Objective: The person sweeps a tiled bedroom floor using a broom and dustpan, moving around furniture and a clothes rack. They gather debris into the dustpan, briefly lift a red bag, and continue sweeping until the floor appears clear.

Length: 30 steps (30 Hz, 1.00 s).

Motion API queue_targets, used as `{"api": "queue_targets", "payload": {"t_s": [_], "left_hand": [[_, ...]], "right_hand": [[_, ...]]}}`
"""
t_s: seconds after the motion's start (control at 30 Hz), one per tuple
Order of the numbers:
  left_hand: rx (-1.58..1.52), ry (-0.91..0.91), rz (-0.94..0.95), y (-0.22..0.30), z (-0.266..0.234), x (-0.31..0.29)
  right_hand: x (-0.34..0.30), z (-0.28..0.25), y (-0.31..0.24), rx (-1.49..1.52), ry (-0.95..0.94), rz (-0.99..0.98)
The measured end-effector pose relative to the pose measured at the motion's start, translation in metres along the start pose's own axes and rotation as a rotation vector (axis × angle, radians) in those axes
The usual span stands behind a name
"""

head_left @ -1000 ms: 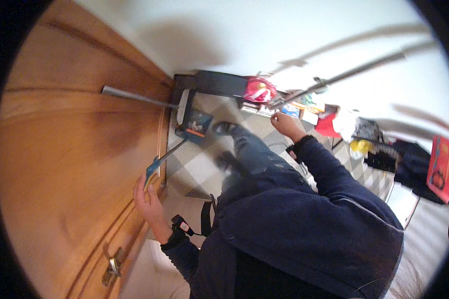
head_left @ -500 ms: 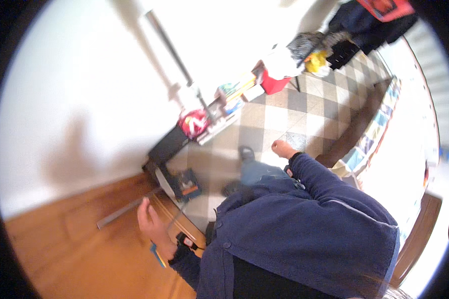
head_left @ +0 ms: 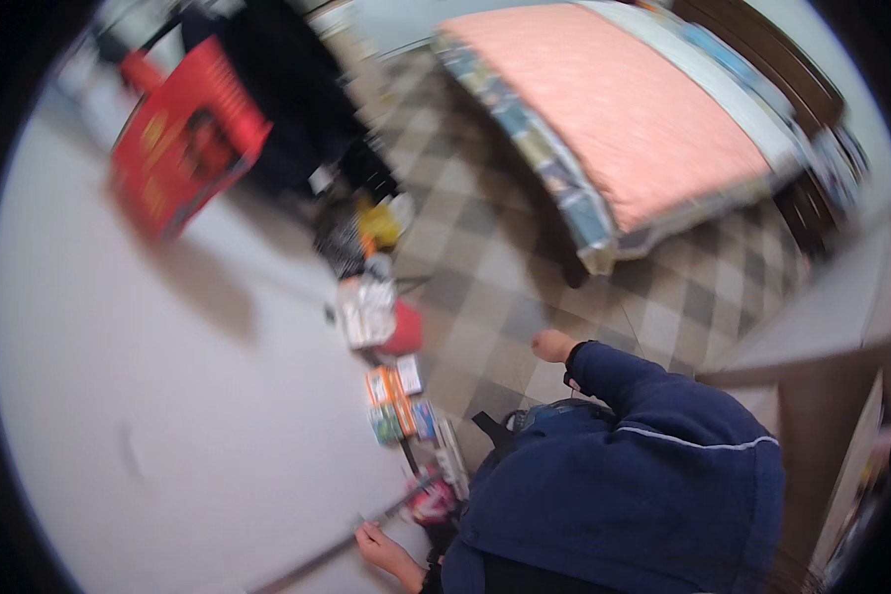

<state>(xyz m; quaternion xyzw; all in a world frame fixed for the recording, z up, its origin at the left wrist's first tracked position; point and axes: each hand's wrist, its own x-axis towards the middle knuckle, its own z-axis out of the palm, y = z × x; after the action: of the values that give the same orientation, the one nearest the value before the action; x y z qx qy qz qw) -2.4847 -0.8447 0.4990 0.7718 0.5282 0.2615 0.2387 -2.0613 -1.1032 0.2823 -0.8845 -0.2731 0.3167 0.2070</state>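
Note:
My left hand (head_left: 386, 554) is low in the view, beside a long grey pole (head_left: 317, 565) along the white wall. Its fingers are stretched forward and loosely bent, with nothing seen in them; whether they touch the pole is unclear. My right hand (head_left: 552, 346) hangs in front of me over the tiled floor. Its fingers are curled into a fist, and nothing shows sticking out of it. A dark band circles the right wrist below the blue sleeve.
Along the wall stand a pink-red bundle (head_left: 432, 500), small boxes (head_left: 391, 396), a red bin (head_left: 400, 329) and a yellow bag (head_left: 378, 226). Dark clothes and a red bag (head_left: 193, 139) hang beyond. A bed (head_left: 604, 109) with a pink cover stands ahead on the checkered floor (head_left: 485, 297).
My view has swung to the right and forward, bringing the bed and red bag into sight. The wooden surface is out of view. My left hand now sits lower, beside the pole; my right stays curled.

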Motion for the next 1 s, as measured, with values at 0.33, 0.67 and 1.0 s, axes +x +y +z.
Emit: {"api": "queue_targets", "payload": {"t_s": [0.33, 0.67, 1.0], "left_hand": [[-0.081, -0.73, 0.656, 0.145, 0.17, 0.124], [-0.103, -1.351, 1.289, 0.235, 0.27, 0.092], [-0.106, -1.65, 1.827, 0.282, 0.278, -0.066]], "right_hand": [[-0.171, 0.048, 0.083, 0.48, 0.556, 0.677], [-0.292, 0.219, -0.01, 0.929, 0.836, 1.152], [-0.37, 0.305, -0.098, 1.253, 1.266, 1.53]]}}
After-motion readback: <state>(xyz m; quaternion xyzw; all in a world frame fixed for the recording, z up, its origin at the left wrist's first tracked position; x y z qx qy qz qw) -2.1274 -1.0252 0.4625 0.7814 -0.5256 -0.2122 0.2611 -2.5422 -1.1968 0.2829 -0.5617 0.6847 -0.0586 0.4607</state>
